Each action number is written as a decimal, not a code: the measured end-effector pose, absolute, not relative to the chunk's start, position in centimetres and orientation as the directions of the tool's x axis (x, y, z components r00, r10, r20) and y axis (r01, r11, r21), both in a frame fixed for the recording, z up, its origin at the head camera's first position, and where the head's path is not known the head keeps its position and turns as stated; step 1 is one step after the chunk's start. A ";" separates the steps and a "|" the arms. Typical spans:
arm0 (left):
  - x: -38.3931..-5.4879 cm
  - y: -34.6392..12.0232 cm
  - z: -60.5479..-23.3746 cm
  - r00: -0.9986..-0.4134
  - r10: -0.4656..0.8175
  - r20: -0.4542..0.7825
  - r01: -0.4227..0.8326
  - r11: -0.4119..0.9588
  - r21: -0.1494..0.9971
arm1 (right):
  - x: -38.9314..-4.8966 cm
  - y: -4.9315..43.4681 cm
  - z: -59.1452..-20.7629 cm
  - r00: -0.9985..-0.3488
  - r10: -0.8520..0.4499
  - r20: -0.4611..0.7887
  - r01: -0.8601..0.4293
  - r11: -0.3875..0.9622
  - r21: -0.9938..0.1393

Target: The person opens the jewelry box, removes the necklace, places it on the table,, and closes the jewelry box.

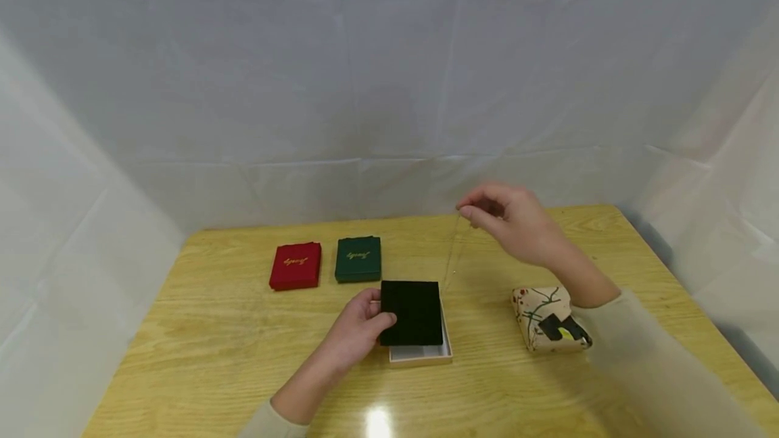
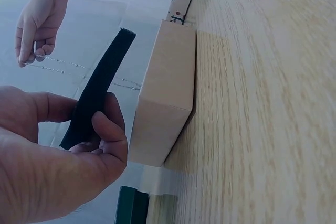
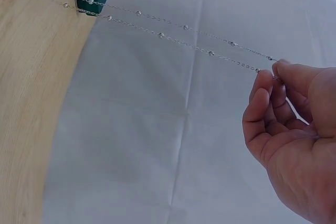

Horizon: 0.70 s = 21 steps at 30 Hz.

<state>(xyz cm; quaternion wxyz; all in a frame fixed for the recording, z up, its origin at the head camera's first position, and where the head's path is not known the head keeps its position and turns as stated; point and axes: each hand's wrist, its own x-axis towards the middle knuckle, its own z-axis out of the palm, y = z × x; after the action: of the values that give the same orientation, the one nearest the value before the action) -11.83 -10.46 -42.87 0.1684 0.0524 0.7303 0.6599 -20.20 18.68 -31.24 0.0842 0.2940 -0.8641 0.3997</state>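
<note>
My left hand pinches the black pad over the open box; the patterned box lies to the right. My right hand pinches the necklace, which hangs toward the open box's far side. Beyond, the red box and green box lie apart.

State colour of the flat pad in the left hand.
The pad is black; the head view shows its face best.

one chain, one pad, one open box, two lettered boxes, one patterned piece
</note>
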 end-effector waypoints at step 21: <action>-11.5 -10.7 -42.8 -0.941 0.276 -0.197 -0.173 0.108 0.979 | -23.8 21.0 -32.3 -0.845 -0.438 0.308 -0.532 0.624 -0.572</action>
<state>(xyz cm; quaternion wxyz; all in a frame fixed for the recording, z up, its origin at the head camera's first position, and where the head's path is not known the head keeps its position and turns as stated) -11.54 -10.69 -42.85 0.1685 0.0355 0.7250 0.6669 -23.80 20.96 -32.27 0.0694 0.2697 -0.8985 0.3394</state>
